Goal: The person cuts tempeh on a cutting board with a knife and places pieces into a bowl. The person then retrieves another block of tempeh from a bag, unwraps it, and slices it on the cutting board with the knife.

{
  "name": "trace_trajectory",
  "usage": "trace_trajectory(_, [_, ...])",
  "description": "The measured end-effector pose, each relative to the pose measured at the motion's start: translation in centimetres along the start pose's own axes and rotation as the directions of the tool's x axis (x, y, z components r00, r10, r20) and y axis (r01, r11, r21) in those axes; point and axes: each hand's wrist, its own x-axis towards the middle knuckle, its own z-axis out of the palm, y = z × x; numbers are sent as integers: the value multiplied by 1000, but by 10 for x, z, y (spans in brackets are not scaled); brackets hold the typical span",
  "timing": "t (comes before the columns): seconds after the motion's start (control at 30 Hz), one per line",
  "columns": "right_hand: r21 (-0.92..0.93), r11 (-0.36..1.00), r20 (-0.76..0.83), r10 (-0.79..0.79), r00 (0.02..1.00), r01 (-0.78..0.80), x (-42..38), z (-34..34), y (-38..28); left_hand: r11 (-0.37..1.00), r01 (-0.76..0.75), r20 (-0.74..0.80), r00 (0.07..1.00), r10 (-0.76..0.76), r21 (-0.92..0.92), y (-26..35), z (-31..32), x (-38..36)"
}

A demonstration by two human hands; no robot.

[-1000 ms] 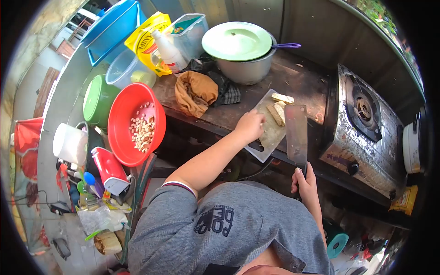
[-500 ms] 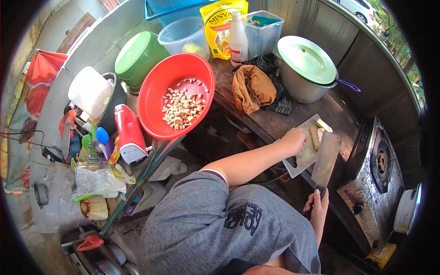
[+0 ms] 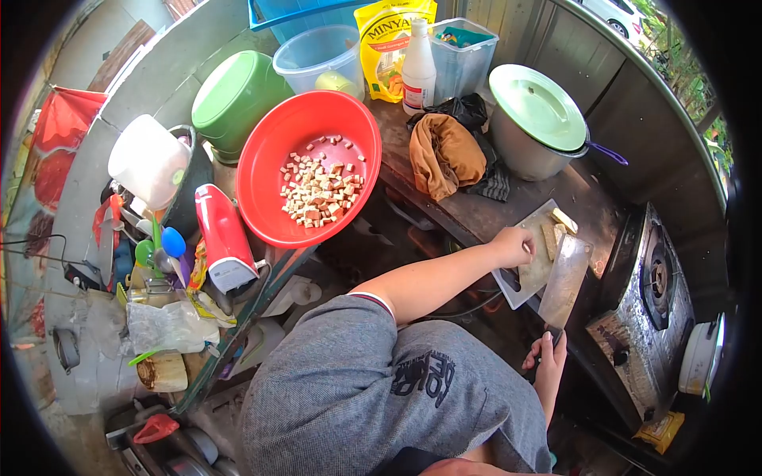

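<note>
My right hand (image 3: 546, 361) is wrapped round the black handle of a cleaver (image 3: 567, 279), whose broad blade lies over the right side of a white cutting board (image 3: 517, 292). Over the board's left part is my left hand (image 3: 516, 247), its fingers curled; whether anything is between them is hidden. Pale tan blocks (image 3: 550, 239) rest on the board beside the blade, and a lighter piece (image 3: 563, 220) lies at its far edge. Many small cut cubes (image 3: 317, 190) sit in a red basin (image 3: 258, 166) to the left.
A stove (image 3: 647, 309) stands right of the board. Behind it are a lidded pot (image 3: 528, 151), a brown cloth (image 3: 446, 155), a white bottle (image 3: 418, 67) and a yellow pouch (image 3: 389, 47). A red mixer (image 3: 224, 234) and utensils crowd the left.
My left hand has shifted slightly off the blocks, toward the near left. The view has moved a little. The cleaver stays in my right hand.
</note>
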Motion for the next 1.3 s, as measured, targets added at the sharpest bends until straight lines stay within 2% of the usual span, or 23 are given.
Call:
trace_trajectory(0.03, [9, 1000, -8, -2, 1000, 2, -1, 1, -1, 955, 101, -9, 994, -108, -278, 3, -11, -2])
trace_trajectory(0.07, [9, 1000, -7, -2, 1000, 2, -2, 3, -2, 824, 188, 12, 977, -215, -534, 5, -23, -6])
trace_trajectory(0.1, [12, 1000, -8, -6, 1000, 6, -2, 6, -3, 762, 127, 0, 986, -165, -635, 10, -42, -14])
trace_trajectory(0.13, [17, 1000, -8, -11, 1000, 11, -2, 9, -4, 718, 59, -35, 993, -115, -694, 20, -67, -27])
trace_trajectory(0.17, [21, 1000, -3, -9, 1000, 9, 1, 11, -2, 682, 81, -23, 990, -142, -727, 29, -97, -43])
trace_trajectory(0.23, [21, 1000, 40, -20, 999, 19, 9, 15, 3, 730, -33, -179, 976, -123, -683, 32, -155, -73])
trace_trajectory(0.33, [10, 1000, 104, -21, 994, 20, 16, 37, -3, 829, -32, -366, 907, -211, -558, 16, -235, -116])
trace_trajectory(0.37, [16, 999, 138, -36, 990, 34, 18, 45, -4, 890, 80, -384, 882, -273, -450, 12, -258, -130])
trace_trajectory(0.43, [3, 999, 185, -36, 982, 36, 21, 58, -4, 925, 344, -395, 836, -380, -163, -26, -292, -159])
trace_trajectory(0.47, [-8, 999, 226, -36, 974, 38, 22, 65, -4, 931, 348, -540, 808, -238, 110, -30, -300, -176])
trace_trajectory(0.5, [-16, 999, 246, -36, 969, 42, 21, 73, -7, 822, 474, -624, 756, -195, 317, -42, -307, -193])
trace_trajectory(0.53, [-14, 999, 250, -35, 968, 40, 22, 77, -6, 722, 578, -608, 744, -276, 379, -54, -311, -210])
trace_trajectory(0.63, [-69, 996, 303, -25, 953, 48, 27, 86, 5, 479, 774, -453, 632, -629, 414, -69, -298, -234])
trace_trajectory(0.67, [-70, 996, 304, -24, 952, 47, 26, 89, 4, 438, 764, -444, 636, -631, 473, -94, -289, -239])
trace_trajectory(0.87, [-85, 992, 329, -58, 943, 90, 21, 100, 4, 436, 791, -463, 607, -646, 429, -123, -266, -240])
trace_trajectory(0.97, [-57, 995, 312, -62, 948, 84, 19, 100, 10, 650, 726, -450, 669, -592, 224, -120, -276, -246])
trace_trajectory(1.0, [-45, 996, 305, -54, 951, 71, 18, 99, 12, 653, 720, -443, 677, -588, 233, -123, -279, -248])
trace_trajectory(1.07, [-29, 998, 288, -45, 957, 56, 15, 97, 14, 805, 542, -477, 656, -585, -242, -133, -281, -250])
trace_trajectory(1.1, [-27, 998, 284, -41, 958, 51, 13, 97, 14, 823, 459, -503, 652, -568, -334, -115, -279, -249])
trace_trajectory(1.13, [-24, 999, 283, -38, 958, 47, 12, 98, 14, 825, 459, -500, 656, -565, -330, -112, -276, -249])
trace_trajectory(1.2, [-36, 998, 290, -39, 956, 51, 11, 98, 13, 861, 321, -555, 664, -502, -394, -107, -273, -249])
trace_trajectory(1.27, [-51, 997, 300, -37, 953, 54, 10, 100, 13, 870, 316, -577, 654, -489, -379, -114, -270, -249])
trace_trajectory(1.3, [-50, 997, 305, -40, 952, 58, 9, 101, 13, 901, 325, -619, 655, -434, -287, -118, -268, -249])
